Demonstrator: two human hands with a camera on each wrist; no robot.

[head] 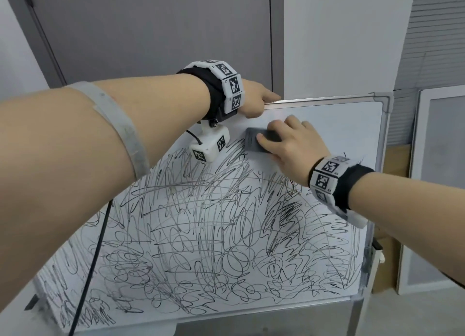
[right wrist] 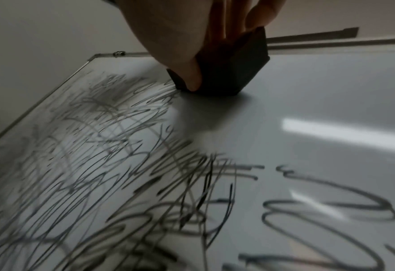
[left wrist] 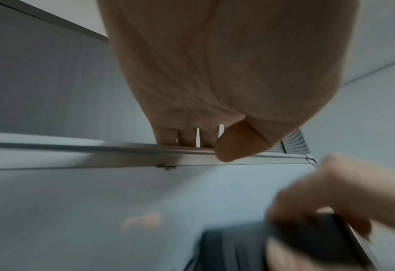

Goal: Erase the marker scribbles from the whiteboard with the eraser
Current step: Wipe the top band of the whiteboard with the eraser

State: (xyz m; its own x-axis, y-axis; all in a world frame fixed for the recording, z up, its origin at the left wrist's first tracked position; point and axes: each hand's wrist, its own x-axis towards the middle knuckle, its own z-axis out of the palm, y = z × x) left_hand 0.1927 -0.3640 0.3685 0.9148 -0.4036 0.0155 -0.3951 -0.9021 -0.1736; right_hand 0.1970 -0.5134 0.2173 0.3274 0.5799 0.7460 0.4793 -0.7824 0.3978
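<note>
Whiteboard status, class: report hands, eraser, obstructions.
Left hand grips top frame. Right hand presses eraser on whiteboard. Scribbles mostly remain. Nothing obstructing.

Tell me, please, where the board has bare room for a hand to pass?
Bare: the strip between the top frame, right frame and eraser. Crowded: scribbles below the right hand; left hand grips the top edge.

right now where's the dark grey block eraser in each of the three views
Head: dark grey block eraser upper centre, under the right hand, flat on the whiteboard.
Left wrist: blurred at the bottom right.
Right wrist: top centre, thumb across it.
Shared landmark: the whiteboard's silver metal top frame, just above the eraser.
</note>
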